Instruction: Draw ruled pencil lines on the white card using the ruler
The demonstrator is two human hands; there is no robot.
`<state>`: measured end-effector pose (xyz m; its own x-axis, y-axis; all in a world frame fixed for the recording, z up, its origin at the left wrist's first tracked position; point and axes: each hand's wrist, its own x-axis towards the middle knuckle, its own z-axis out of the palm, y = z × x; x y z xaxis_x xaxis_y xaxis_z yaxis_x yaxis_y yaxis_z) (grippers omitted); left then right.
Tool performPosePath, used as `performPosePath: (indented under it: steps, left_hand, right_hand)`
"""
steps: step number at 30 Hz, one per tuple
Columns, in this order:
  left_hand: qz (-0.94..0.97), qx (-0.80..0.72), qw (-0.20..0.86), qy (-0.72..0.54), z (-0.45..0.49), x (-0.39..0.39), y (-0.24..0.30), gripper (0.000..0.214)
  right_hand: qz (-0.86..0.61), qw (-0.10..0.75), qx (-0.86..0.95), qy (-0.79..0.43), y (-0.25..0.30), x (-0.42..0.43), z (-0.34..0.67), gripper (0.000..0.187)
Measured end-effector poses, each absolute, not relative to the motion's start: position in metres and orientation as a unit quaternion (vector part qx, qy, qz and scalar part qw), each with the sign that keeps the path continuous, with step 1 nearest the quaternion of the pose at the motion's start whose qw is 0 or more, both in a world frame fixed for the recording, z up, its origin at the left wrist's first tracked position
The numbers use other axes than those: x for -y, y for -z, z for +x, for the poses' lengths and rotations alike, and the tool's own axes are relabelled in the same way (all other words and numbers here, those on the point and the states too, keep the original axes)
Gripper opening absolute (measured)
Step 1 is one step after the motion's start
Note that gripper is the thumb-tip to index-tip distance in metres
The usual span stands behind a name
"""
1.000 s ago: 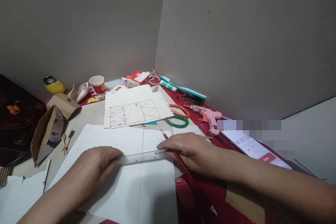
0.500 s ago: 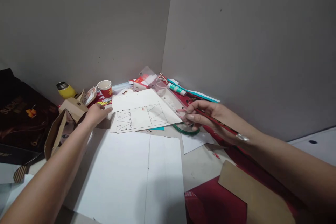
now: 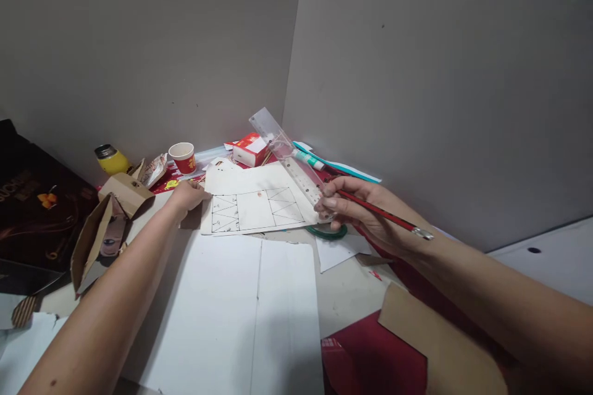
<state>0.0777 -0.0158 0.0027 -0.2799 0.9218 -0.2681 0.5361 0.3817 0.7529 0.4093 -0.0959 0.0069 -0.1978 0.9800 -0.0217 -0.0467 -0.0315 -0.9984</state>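
My left hand [image 3: 191,196] is closed at the left edge of a white card [image 3: 252,210] ruled with rectangles and triangles in dark lines, its fingertips pinching that edge. In my right hand [image 3: 354,203] is a clear plastic ruler [image 3: 296,173], held by its near end and tilted up toward the back. The same hand also keeps a red-and-black pencil [image 3: 384,213], its metal-capped end pointing back along my wrist. Below the ruled card lies a larger white board [image 3: 222,308] with one long pencil line. Green-handled scissors [image 3: 328,233] lie partly hidden beneath my right hand.
At the back are a paper cup [image 3: 182,158], a red-and-white box [image 3: 250,149] and a glue tube [image 3: 309,159]. To the left stand a yellow jar [image 3: 112,159], cut cardboard and a dark box [image 3: 37,203]. Brown cardboard [image 3: 440,339] lies front right; grey walls rise behind.
My right hand has raised the ruler, so its far end now stands higher over the card. My left hand has moved right onto the card's edge, and the card has shifted slightly right.
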Motion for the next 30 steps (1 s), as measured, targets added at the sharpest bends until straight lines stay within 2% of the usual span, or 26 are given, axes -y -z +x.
performPosePath:
  steps: [6, 9, 15, 22, 26, 30]
  left_hand:
    - [0.49, -0.681, 0.386, -0.385, 0.072, 0.028, -0.015, 0.036]
    - [0.497, -0.645, 0.408, -0.412, 0.049, 0.048, -0.041, 0.028]
    - [0.516, -0.627, 0.472, -0.345, 0.008, 0.093, -0.082, 0.027]
    - [0.569, -0.61, 0.511, -0.209, 0.016, 0.087, -0.042, 0.023]
    - [0.601, -0.6, 0.486, -0.205, 0.03, 0.07, -0.023, 0.018]
    - [0.613, -0.597, 0.458, -0.24, 0.04, 0.061, -0.02, 0.032]
  right_hand:
    - [-0.438, 0.481, 0.519, -0.554, -0.021, 0.101, 0.418, 0.024]
    - [-0.436, 0.504, 0.519, -0.534, -0.032, 0.106, 0.419, 0.026]
    - [-0.42, 0.516, 0.507, -0.548, -0.039, 0.116, 0.41, 0.036]
    - [-0.396, 0.452, 0.593, -0.536, -0.019, 0.118, 0.389, 0.027]
    - [-0.391, 0.383, 0.66, -0.515, -0.012, 0.114, 0.376, 0.026]
    - [-0.398, 0.298, 0.682, -0.536, -0.012, 0.114, 0.361, 0.034]
